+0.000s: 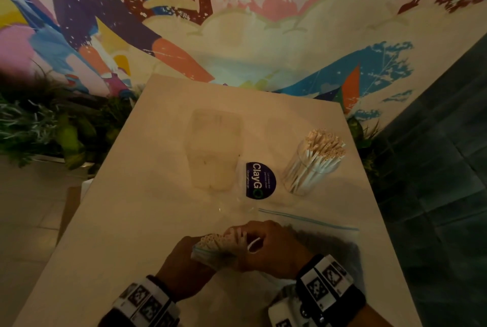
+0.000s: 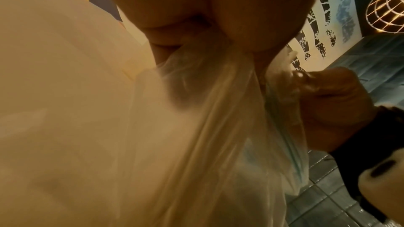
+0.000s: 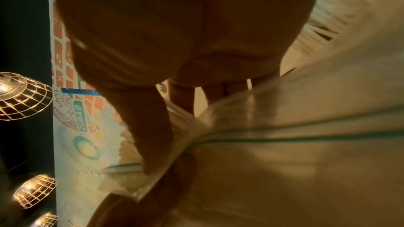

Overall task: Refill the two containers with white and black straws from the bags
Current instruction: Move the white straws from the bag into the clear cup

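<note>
Near the table's front edge, both hands hold a clear zip bag of white straws (image 1: pixel 210 246). My left hand (image 1: pixel 181 255) grips the bag round the straw bundle, whose ends poke up at the mouth. My right hand (image 1: pixel 266 242) pinches the bag's mouth edge; its thumb presses the zip strip of the bag (image 3: pixel 284 127). In the left wrist view the plastic bag (image 2: pixel 207 110) hangs from my palm. A clear container full of white straws (image 1: pixel 313 163) stands at the right. Beside it stands a clear container with a dark round sticker (image 1: pixel 259 180); no straws show in it.
A zip bag with dark straws (image 1: pixel 329 245) lies flat under my right wrist, blue seal towards the containers. A translucent flat bag (image 1: pixel 214 147) lies mid-table. The white table (image 1: pixel 126 208) meets a painted wall at the back, with plants to the left and a tiled floor to the right.
</note>
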### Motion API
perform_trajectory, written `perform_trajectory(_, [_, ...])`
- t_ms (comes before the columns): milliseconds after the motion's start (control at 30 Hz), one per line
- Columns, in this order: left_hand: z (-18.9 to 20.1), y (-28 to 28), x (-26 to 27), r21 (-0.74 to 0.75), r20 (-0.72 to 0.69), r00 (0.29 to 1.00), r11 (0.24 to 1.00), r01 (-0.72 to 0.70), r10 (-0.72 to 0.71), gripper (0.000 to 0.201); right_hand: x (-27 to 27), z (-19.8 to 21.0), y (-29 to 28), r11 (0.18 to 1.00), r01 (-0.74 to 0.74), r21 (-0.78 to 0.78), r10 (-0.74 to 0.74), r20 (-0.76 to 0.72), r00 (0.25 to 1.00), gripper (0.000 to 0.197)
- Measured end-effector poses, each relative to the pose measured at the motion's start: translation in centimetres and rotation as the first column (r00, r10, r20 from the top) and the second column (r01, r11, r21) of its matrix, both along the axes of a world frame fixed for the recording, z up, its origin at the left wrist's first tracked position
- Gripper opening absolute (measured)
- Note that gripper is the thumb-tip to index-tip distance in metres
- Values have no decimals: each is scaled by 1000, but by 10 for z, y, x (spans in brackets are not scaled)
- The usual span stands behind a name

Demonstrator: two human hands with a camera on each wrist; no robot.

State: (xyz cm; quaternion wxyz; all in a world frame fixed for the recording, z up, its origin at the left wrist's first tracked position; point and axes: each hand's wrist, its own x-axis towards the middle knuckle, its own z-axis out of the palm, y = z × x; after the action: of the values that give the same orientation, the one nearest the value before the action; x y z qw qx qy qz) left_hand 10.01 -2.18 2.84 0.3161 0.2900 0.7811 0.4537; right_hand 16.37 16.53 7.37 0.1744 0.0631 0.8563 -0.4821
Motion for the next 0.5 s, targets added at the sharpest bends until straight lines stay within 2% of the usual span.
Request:
perform_trajectory(33, [1, 1, 1, -2, -3, 999, 999, -40, 40, 63, 2, -2, 0, 1000, 14, -17, -14, -5, 1000, 38])
perform_trajectory(133, [2, 3, 0, -13, -3, 998, 998, -63, 63, 18, 8, -9, -2, 999, 40, -18, -41, -55, 998, 32])
perform_trajectory(233, [1, 5, -1, 4, -67, 996, 998, -55, 55, 35, 11, -13, -2, 993, 116, -33, -119, -116, 986, 38])
perform_trajectory(300, [3, 6, -2, -6, -67, 996, 998, -55, 54, 45, 12, -16, -1, 983, 177, -57, -183, -136, 974, 34])
perform_trajectory(333, [3, 6, -1, 4, -66, 996, 999, -52, 52, 42, 13, -18, -1, 981, 183, -61, -190, -146, 971, 30])
perform_trajectory(400, [0, 5, -1, 24, -30, 997, 997, -70, 71, 16, 14, -22, -4, 977, 192, -91, -205, -161, 966, 17])
perform_trajectory(467, [-1, 3, -1, 44, 0, 997, 996, -80, 80, 18, 13, -27, -5, 970, 218, -107, -233, -162, 959, 9])
perform_trajectory(500, [-2, 3, 0, 47, 7, 997, 996, -77, 77, 21, 13, -30, -5, 965, 236, -110, -252, -162, 954, 14])
